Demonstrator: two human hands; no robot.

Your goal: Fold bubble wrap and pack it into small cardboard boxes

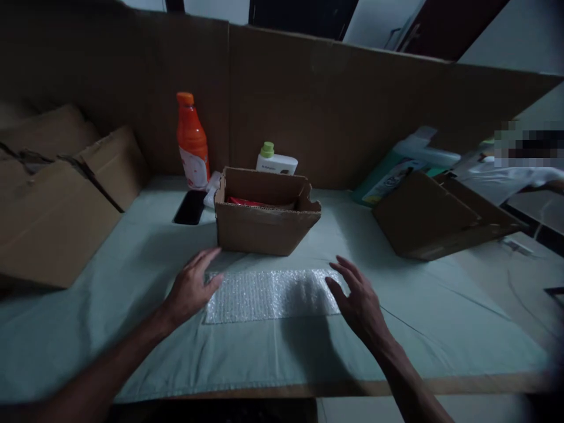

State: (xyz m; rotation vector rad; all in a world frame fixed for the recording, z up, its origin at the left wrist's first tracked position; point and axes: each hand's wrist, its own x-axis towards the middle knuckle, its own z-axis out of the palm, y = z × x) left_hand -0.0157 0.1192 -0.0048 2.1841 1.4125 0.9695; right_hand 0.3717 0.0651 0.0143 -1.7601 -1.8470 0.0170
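A strip of bubble wrap (pixel 264 295) lies flat on the cloth-covered table (pixel 211 358). By its left end is my left hand (pixel 190 289), fingers stretched out and thumb apart, holding nothing. Over the right end my right hand (pixel 356 296) is open too, its shadow falling across the wrap; whether either hand touches the wrap I cannot tell. Just beyond the strip stands a small open-topped cardboard box (pixel 264 230) with something red (pixel 247 202) inside, mostly hidden by the front wall.
Behind the box are an orange bottle (pixel 192 144), a white bottle with a green cap (pixel 277 163) and a black phone (pixel 190 207). Larger cardboard boxes (pixel 57 217) stand at left. At right, another carton (pixel 427 217) leans before a teal jug (pixel 388 173). A tall cardboard panel (pixel 335 117) closes off the back.
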